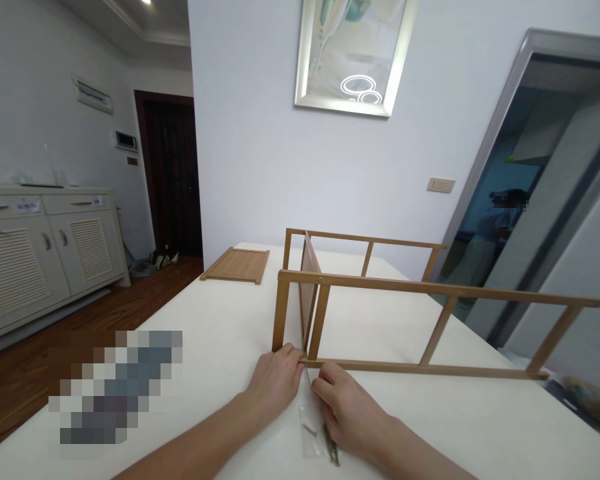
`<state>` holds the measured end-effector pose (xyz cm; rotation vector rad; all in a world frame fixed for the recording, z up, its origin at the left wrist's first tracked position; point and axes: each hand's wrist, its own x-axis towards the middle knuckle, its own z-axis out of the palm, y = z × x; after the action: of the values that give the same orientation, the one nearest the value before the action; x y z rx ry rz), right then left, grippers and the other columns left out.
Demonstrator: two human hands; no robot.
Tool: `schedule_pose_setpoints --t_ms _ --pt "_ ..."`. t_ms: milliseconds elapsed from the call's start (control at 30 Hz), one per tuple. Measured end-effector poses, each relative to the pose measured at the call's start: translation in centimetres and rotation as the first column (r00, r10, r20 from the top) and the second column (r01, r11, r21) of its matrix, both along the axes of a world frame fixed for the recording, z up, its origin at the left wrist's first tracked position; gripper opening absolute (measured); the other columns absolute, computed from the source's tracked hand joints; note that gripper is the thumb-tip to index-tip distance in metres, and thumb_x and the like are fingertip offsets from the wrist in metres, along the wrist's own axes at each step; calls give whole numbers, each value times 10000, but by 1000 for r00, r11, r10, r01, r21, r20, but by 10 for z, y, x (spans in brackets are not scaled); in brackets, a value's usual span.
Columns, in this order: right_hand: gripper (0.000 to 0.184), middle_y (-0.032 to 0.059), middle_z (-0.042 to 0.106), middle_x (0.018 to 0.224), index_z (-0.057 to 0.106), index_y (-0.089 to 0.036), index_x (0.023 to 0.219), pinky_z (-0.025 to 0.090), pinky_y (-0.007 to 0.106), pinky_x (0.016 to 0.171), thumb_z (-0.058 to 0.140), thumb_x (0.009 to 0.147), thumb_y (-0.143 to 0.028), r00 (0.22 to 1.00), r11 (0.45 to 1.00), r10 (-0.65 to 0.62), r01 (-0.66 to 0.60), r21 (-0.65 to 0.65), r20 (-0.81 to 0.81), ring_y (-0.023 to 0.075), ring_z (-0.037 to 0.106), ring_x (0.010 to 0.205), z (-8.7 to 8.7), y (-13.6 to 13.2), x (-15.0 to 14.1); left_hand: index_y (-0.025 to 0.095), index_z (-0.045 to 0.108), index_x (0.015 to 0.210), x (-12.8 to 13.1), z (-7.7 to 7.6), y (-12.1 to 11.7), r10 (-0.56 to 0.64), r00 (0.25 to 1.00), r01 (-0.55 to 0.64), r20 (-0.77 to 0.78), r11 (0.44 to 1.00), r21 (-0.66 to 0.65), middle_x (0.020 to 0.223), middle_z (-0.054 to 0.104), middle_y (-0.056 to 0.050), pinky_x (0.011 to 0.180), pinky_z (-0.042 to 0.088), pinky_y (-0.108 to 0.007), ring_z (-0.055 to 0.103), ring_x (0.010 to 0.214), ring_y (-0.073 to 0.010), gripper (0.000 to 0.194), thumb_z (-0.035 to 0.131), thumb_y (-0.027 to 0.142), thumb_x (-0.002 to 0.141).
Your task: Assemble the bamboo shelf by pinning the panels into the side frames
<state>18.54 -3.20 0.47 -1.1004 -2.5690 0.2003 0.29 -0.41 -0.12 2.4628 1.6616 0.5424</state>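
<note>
Wooden rack frames, two of them, are standing on edge on the white table [220,333]: the near frame [430,327] is stretching from the hands off to the right, and the far frame [365,248] is running behind it, alongside. One upright board [309,293] is sitting between the two frames at their left end, joining them. A second loose board [237,265] is lying flat on the table, well to the left of the frames and beyond them.

Both forearms are reaching forward over the table toward the near frame's lower left corner. The left hand [275,383] is lying knuckles up, its fingertips pressing against the foot of the frame's end post. The right hand [347,403] is sitting just beside it, fingers curled and pinching a thin metal tool [306,375] whose tip is pointing up at the frame's bottom rail. The two hands are nearly touching.

One clear plastic bag [314,433] is lying under the right hand, nearer than the frame, with a handful of dark screws [331,445] spilling at its edge; their number is too blurred to count.
</note>
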Motion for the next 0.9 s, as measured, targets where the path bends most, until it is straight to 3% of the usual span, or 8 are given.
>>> schedule_pose_setpoints --t_ms 333,900 --pt "219 59 528 887 526 -171 786 409 279 693 519 700 29 995 997 12 -19 73 99 179 485 819 1 -1 -3 232 650 1087 0 0 1 4 1000 -4 -8 1000 4 1048 687 -37 794 485 -312 663 924 -199 288 403 220 940" --pt "259 59 532 890 540 -170 791 400 282 707 511 652 47 994 997 5 -14 82 111 186 480 842 1 -1 -3 229 651 1096 -1 -2 2 3 1000 -3 -9 1000 -5 1063 688 -36 807 482 -300 661 944 -192 283 413 225 943"
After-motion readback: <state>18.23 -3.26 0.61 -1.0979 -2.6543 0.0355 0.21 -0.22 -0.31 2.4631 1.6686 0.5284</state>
